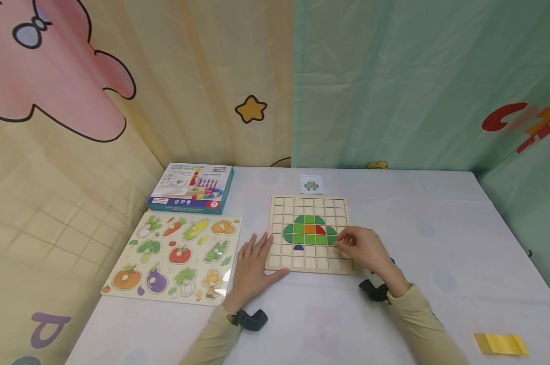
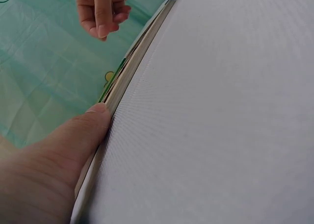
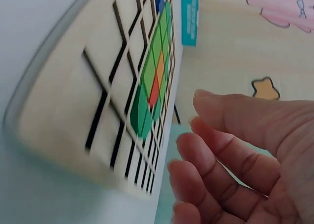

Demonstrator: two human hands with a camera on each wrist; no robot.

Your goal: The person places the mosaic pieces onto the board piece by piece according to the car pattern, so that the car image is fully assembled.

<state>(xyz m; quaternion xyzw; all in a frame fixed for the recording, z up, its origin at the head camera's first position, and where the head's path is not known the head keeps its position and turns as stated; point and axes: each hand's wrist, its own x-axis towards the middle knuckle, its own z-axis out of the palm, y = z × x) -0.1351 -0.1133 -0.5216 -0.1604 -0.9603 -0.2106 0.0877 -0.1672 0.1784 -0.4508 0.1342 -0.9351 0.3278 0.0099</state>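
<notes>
A wooden grid board (image 1: 284, 262) lies mid-table, carrying green, orange and red tiles (image 1: 309, 230) in a car-like shape. Just under their left part sits a dark blue half-round tile (image 1: 298, 248). My left hand (image 1: 253, 271) rests with spread fingers at the board's left edge, its thumb (image 2: 93, 123) against the front edge. Over the board's right side hovers my right hand (image 1: 365, 248), fingers loosely bent and thumb near the index tip. No piece shows between those fingertips in the right wrist view. Behind the board lies a small pattern card (image 1: 311, 185) printed with a similar car.
To the left is a vegetable puzzle board (image 1: 165, 276), with a toy box (image 1: 190, 187) behind it. A blue piece (image 1: 392, 260) peeks out beside the right wrist. Folded yellow paper (image 1: 501, 344) lies at the front right. Printed curtains surround the table.
</notes>
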